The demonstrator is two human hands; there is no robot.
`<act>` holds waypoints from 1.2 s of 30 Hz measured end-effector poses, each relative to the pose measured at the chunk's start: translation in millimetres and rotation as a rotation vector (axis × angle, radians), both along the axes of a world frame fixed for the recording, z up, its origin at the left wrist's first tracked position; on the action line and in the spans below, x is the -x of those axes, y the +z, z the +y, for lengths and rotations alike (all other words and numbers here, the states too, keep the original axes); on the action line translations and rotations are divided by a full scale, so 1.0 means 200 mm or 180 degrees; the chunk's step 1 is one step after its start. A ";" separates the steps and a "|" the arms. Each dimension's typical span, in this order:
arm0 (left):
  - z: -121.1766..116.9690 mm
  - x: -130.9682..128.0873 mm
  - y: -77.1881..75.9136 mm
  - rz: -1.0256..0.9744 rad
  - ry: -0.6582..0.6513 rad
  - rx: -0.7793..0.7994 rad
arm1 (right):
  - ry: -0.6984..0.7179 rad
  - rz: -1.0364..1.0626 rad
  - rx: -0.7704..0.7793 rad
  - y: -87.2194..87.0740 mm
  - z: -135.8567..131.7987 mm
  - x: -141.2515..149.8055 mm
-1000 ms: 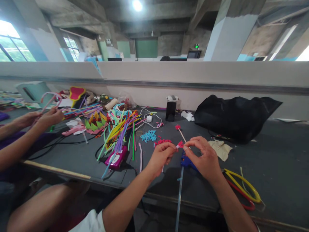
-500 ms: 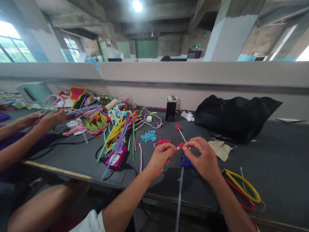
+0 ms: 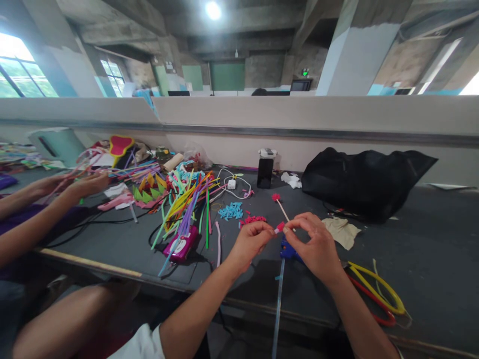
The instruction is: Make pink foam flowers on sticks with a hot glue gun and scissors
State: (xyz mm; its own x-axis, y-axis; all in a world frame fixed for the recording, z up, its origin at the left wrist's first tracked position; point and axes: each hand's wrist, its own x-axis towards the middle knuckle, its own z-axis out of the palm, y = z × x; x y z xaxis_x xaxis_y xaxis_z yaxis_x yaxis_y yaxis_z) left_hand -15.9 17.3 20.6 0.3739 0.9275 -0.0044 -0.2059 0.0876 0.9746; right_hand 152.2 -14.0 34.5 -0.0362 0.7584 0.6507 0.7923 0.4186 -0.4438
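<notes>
My left hand (image 3: 250, 242) and my right hand (image 3: 313, 245) meet over the dark table (image 3: 112, 239), each pinching one end of a small pink piece (image 3: 279, 228). Both sets of fingers are curled closed around it. Just beneath my right hand lies a blue glue gun (image 3: 287, 249) with a clear glue stick (image 3: 277, 304) reaching past the table's front edge. Beyond my hands a thin stick with a red tip (image 3: 279, 203) lies on the table, next to red bits (image 3: 253, 219) and blue bits (image 3: 229, 211).
A pile of coloured pipe cleaners (image 3: 183, 197) and a pink device (image 3: 181, 247) lie to the left. Another person's hands (image 3: 77, 184) work at far left. A black bag (image 3: 362, 179), a black bottle (image 3: 265, 168), crumpled paper (image 3: 342, 230) and yellow and red loops (image 3: 377, 291) sit on the right.
My hands have stayed almost still, with small finger shifts on the pink piece. The other person's hands at the left have moved slightly right and lower with their pipe cleaner.
</notes>
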 end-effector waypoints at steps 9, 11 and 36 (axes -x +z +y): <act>0.02 0.01 0.00 -0.0552 -0.0204 0.0459 | -0.0261 0.0408 -0.0317 0.05 -0.02 0.02; 0.02 0.02 -0.01 -0.0738 -0.0314 0.0595 | -0.0446 0.0584 -0.0442 0.05 -0.03 0.01; 0.15 0.20 0.01 -0.1580 0.0247 0.0486 | 0.0006 0.0110 0.1177 -0.26 0.14 0.10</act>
State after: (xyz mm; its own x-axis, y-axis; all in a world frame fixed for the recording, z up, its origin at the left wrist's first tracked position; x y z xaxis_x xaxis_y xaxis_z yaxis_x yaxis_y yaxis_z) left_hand -55.0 46.6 22.7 0.2954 0.9552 0.0187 -0.6513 0.1871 0.7354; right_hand 131.9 14.0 -17.4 -0.0207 0.9425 0.3337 0.7737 0.2265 -0.5917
